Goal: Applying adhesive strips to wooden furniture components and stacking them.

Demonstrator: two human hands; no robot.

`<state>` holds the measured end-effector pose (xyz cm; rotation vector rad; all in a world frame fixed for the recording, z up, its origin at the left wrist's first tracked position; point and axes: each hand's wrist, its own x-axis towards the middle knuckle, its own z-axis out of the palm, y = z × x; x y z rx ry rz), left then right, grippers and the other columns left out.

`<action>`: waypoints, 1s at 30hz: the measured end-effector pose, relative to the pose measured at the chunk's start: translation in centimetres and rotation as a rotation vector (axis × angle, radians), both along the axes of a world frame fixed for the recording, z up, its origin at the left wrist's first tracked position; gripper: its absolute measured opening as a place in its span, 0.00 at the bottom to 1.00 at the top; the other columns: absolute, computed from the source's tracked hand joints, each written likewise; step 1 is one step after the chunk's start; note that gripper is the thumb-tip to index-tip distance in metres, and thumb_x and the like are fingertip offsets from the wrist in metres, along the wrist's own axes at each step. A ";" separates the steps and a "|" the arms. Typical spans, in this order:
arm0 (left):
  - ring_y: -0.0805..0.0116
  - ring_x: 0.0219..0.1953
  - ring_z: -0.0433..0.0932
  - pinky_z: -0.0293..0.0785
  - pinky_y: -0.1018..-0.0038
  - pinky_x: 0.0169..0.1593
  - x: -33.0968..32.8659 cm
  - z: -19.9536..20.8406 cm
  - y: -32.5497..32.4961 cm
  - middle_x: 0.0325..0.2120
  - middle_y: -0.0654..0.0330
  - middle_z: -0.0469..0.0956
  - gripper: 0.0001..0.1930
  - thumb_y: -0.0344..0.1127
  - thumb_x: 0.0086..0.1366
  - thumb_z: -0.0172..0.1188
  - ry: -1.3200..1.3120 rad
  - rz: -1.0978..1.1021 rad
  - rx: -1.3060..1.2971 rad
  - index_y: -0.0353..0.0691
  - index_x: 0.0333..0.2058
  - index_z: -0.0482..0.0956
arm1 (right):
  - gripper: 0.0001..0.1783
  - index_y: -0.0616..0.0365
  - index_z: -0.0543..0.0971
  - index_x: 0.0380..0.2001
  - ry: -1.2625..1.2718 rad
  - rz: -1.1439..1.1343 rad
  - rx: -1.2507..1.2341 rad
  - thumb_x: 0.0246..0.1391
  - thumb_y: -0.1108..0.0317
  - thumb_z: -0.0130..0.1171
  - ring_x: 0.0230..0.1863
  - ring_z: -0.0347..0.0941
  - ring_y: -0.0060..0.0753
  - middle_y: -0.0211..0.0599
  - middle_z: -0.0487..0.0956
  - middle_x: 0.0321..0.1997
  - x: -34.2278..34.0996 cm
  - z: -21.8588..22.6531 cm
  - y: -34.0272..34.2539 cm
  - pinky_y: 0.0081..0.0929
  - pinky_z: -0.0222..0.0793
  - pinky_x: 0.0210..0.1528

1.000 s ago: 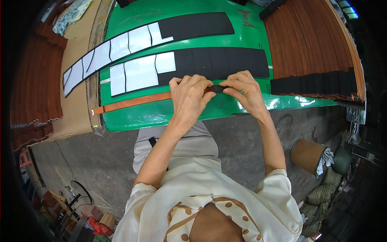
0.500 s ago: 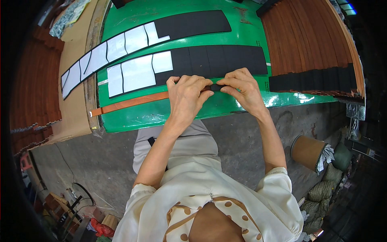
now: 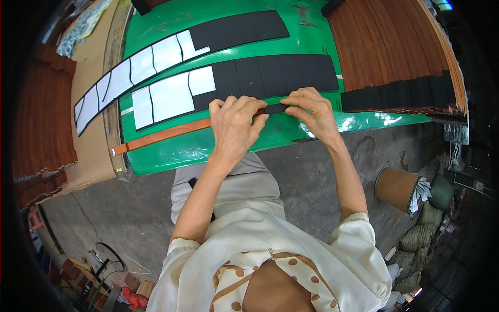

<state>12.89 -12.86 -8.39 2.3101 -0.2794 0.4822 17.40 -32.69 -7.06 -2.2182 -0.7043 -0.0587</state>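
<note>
A long reddish-brown wooden-looking slat (image 3: pixel 166 134) lies along the near edge of the green tabletop, its far left tip white. My left hand (image 3: pixel 232 125) grips it toward its right end, thumb and fingers closed. Between the two hands a small black piece (image 3: pixel 274 108) shows on that end of the slat. My right hand (image 3: pixel 315 115) pinches the right end of the black piece between thumb and fingers. Just beyond lies a black sheet (image 3: pixel 280 73) scored into segments, with white backing (image 3: pixel 169 99) covering its left part.
A second black sheet (image 3: pixel 244 28) with white backing slants behind the first. Stacked brown slats with black ends (image 3: pixel 390 52) stand at the right of the green table (image 3: pixel 197 151). More brown slats (image 3: pixel 44 114) sit on cardboard at left. A brown drum (image 3: pixel 396 188) stands on the floor.
My hands have drawn slightly apart, so more of the black piece shows between them. Both keep their hold. The whole view has shifted a little.
</note>
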 end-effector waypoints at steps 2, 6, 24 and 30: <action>0.70 0.28 0.71 0.56 0.68 0.39 0.0 0.0 0.0 0.27 0.69 0.79 0.08 0.33 0.48 0.66 0.001 -0.002 0.015 0.43 0.29 0.81 | 0.13 0.59 0.82 0.35 -0.003 0.010 -0.013 0.41 0.74 0.66 0.40 0.72 0.36 0.37 0.79 0.35 0.0 0.0 0.0 0.30 0.69 0.37; 0.70 0.28 0.70 0.56 0.68 0.38 0.2 0.1 -0.1 0.27 0.69 0.78 0.09 0.33 0.47 0.65 -0.007 -0.011 0.042 0.43 0.30 0.81 | 0.12 0.60 0.81 0.34 -0.023 0.015 -0.018 0.42 0.75 0.65 0.39 0.72 0.36 0.37 0.78 0.35 0.1 -0.2 -0.1 0.30 0.68 0.37; 0.70 0.28 0.70 0.56 0.68 0.37 0.0 -0.5 -0.5 0.27 0.69 0.76 0.10 0.34 0.46 0.63 -0.076 0.021 0.082 0.43 0.31 0.79 | 0.12 0.62 0.79 0.39 0.240 -0.071 0.262 0.49 0.76 0.62 0.39 0.73 0.26 0.33 0.75 0.42 -1.5 -2.1 0.0 0.23 0.71 0.38; 0.71 0.27 0.70 0.57 0.69 0.37 0.1 0.2 -0.6 0.26 0.69 0.76 0.08 0.37 0.51 0.64 -0.120 -0.039 0.024 0.43 0.29 0.79 | 0.28 0.61 0.67 0.55 0.559 -0.261 0.649 0.51 0.71 0.61 0.44 0.69 0.23 0.35 0.73 0.47 -2.8 -2.9 1.1 0.21 0.68 0.45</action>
